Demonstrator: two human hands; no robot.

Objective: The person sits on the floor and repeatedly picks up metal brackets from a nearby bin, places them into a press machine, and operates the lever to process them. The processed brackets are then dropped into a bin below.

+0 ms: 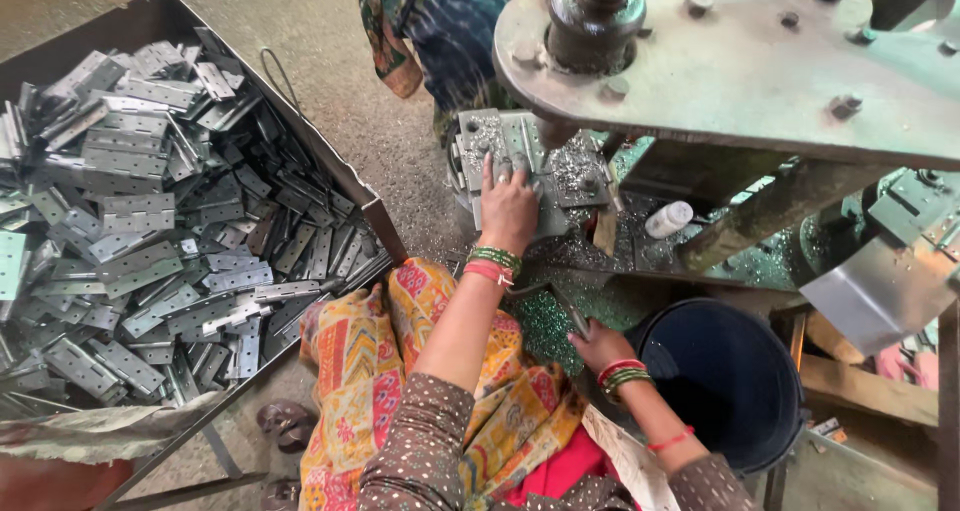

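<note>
Metal hinge plates fill the big tray across the left of the frame. At centre, the left hand lies flat with fingers spread, pressing a grey plate onto the press bed under the ram. Lower, right of centre, the right hand is curled around a thin metal handle, beside a dark blue bucket. Green shavings lie between the hands.
</note>
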